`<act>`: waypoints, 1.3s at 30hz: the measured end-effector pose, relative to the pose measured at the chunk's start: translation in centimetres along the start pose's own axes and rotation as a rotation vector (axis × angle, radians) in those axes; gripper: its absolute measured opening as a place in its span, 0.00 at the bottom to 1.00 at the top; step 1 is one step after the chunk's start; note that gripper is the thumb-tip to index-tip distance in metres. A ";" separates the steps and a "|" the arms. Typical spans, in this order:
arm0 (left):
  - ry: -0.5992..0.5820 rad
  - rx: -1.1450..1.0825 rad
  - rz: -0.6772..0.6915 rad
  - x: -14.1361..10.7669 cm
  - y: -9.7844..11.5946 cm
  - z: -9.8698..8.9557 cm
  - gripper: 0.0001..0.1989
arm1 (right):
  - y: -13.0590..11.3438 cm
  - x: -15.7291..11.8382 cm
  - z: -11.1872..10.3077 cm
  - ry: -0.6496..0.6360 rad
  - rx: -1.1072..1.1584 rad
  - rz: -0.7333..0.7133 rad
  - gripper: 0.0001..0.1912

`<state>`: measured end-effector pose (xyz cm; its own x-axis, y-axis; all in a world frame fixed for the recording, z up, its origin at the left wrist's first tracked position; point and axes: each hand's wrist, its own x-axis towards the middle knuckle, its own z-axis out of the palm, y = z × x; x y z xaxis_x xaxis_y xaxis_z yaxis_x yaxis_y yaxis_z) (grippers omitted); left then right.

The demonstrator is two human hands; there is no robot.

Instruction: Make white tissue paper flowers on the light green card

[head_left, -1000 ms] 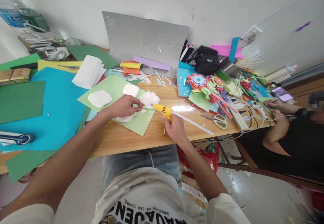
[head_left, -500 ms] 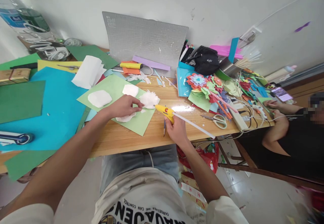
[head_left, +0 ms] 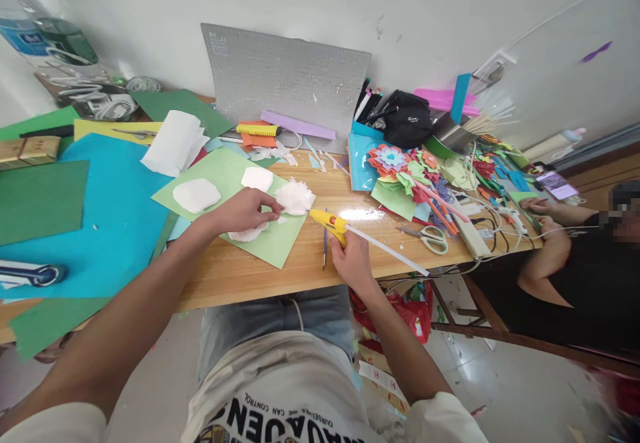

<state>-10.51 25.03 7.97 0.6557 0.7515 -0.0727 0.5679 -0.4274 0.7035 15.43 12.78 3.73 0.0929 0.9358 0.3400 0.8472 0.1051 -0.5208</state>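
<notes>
My right hand (head_left: 351, 256) is wrapped round the handle of a yellow hot glue gun (head_left: 327, 221). A long translucent glue stick (head_left: 390, 251) juts from its back end. The nozzle points left, just off a fringed, ruffled white paper piece (head_left: 294, 197). The fingers of my left hand (head_left: 250, 211) are pinched together at that piece's lower left edge, over a light green sheet (head_left: 273, 251). On the same sheet lie white paper cutouts, one at left (head_left: 197, 195) and one above my left hand (head_left: 257, 178). Another is partly hidden under the hand.
A thin blue-handled tool (head_left: 325, 249) lies beside the glue gun. Scissors (head_left: 433, 239), paper flowers (head_left: 393, 161) and a power strip (head_left: 470, 233) are to the right. A grey cutting mat (head_left: 290, 73) leans on the wall. Blue paper (head_left: 117, 209) covers the left. A co-worker (head_left: 565, 256) sits at far right.
The glue gun in my right hand has shifted slightly right and down, its nozzle drawing away from the fringed white paper. My left hand has stayed in place.
</notes>
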 end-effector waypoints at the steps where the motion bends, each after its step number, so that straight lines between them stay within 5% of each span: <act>1: 0.000 -0.003 -0.001 0.0 0.0 0.0 0.14 | 0.0 0.0 0.0 0.002 0.000 0.003 0.15; 15: -0.021 -0.026 -0.004 0.0 0.0 -0.1 0.15 | 1.6 -0.9 -2.7 0.041 0.099 0.111 0.15; 23: -0.047 -0.045 -0.045 0.1 -0.1 -0.1 0.18 | 0.3 -0.3 -1.3 -0.043 0.151 0.016 0.14; 39: -0.033 -0.034 -0.014 0.2 -0.3 0.0 0.17 | -0.1 1.1 -1.0 0.017 0.086 0.042 0.14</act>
<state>-10.56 25.28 7.80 0.6644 0.7399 -0.1059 0.5603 -0.3992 0.7258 16.00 13.51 4.92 0.1369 0.9341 0.3299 0.7941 0.0956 -0.6002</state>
